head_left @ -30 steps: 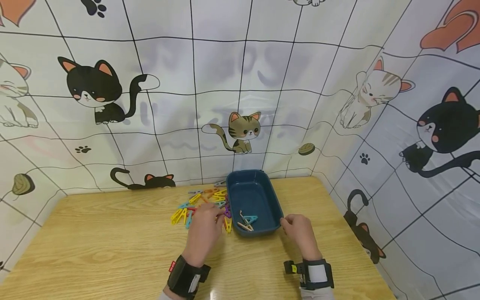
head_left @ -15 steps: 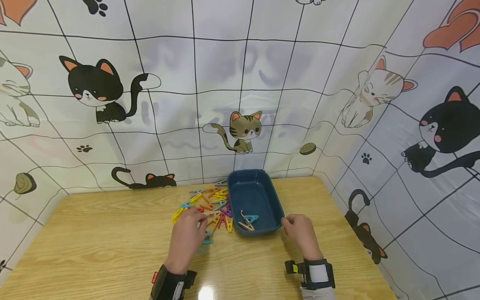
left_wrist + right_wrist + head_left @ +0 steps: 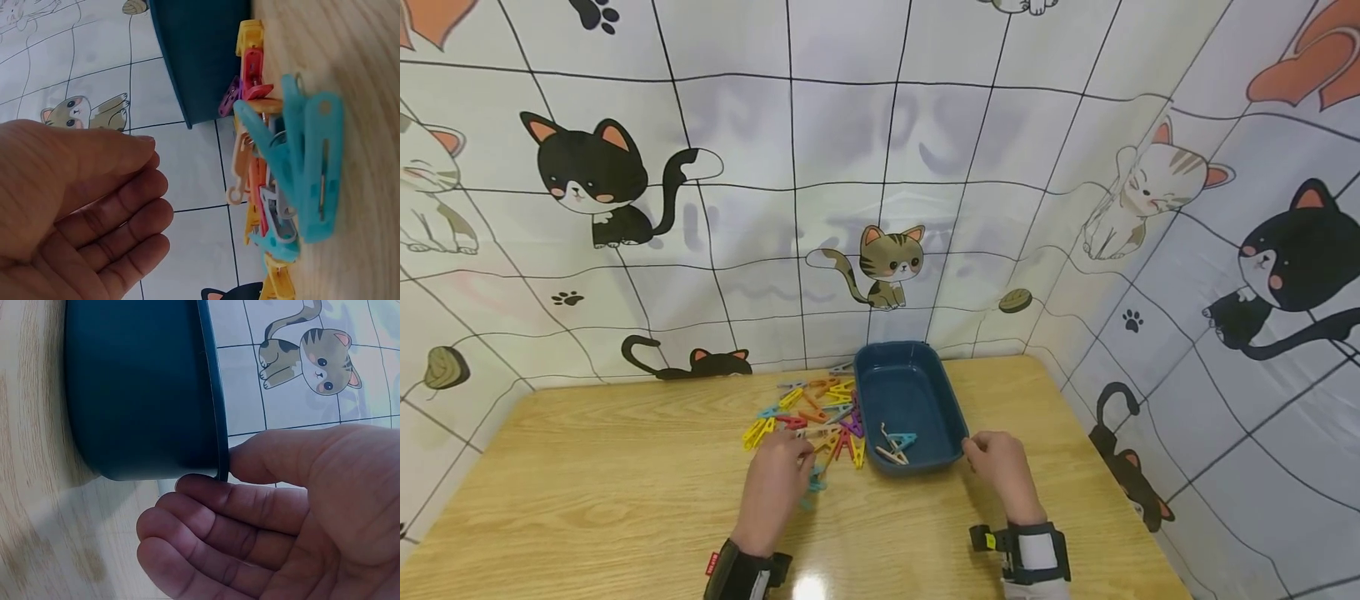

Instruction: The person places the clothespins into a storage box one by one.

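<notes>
Clothespins in many colours lie in a loose heap on the desk, just below the centre of the head view and close along the left side of a dark blue tray. That nearness probably serves to keep the reach from heap to tray short. Inside the tray, toward its lower left, lie a teal clothespin and some pale clothespins.

The hands are well apart. The right hand pinches the tray's lower-right corner, thumb on one side of the rim and index finger on the other, likely to steady it. The left hand is at the lower-left edge of the heap, its thumb and index finger close together and the others loosely bent; no clothespin shows in its grasp. Teal clothespins lie near it, right of centre in the left wrist view.

Compared with a second ago, the left hand is farther left and lower in the frame, uncovering the middle of the heap. The right hand's pinch and the tray's contents look unchanged.
</notes>
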The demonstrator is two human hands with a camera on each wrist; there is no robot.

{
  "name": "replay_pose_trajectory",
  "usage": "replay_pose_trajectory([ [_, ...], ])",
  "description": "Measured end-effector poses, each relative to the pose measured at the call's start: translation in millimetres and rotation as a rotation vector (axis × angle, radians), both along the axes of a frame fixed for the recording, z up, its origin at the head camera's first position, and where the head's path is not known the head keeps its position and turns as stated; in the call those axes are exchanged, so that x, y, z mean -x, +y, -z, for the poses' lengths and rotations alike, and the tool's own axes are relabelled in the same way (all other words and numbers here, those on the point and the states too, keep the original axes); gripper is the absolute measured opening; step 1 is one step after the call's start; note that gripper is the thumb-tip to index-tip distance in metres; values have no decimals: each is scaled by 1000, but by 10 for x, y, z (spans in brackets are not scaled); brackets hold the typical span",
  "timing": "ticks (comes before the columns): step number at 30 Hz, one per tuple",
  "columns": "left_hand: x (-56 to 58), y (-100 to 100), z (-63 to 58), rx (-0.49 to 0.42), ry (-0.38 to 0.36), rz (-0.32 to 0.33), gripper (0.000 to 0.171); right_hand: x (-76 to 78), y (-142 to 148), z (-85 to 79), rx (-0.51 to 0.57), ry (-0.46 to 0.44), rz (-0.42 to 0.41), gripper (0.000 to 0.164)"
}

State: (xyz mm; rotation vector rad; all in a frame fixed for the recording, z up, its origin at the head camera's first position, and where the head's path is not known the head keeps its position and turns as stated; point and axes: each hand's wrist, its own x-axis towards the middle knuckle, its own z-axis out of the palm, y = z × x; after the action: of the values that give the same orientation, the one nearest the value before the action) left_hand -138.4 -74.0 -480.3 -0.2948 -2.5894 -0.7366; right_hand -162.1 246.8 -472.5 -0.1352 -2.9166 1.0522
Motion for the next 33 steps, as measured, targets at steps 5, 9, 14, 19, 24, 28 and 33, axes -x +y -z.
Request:
replay_pose_trajectory([
  [5, 14, 48, 64, 31, -10, 21, 10, -20, 2, 5, -5, 10, -7, 30],
  [9, 16, 96, 117, 65, -19, 29, 11, -45, 10, 12, -5, 13, -3, 30],
  [14, 22, 125, 179, 87, -25, 30, 13, -47, 1, 17, -3, 11, 7, 30],
  [19, 31, 116, 200, 90, -12, 21, 11, -19, -15, 12, -2, 14, 9, 31],
  [24, 39, 115, 224, 113, -7, 18, 17, -17, -20, 0, 8, 10, 10, 30],
  [28, 44, 130, 238, 144, -40, 4, 22, -24, -16, -2, 9, 11, 5, 29],
  [33, 59, 153, 258, 174, -64, -11, 20, -29, -8, -1, 8, 18, 2, 29],
])
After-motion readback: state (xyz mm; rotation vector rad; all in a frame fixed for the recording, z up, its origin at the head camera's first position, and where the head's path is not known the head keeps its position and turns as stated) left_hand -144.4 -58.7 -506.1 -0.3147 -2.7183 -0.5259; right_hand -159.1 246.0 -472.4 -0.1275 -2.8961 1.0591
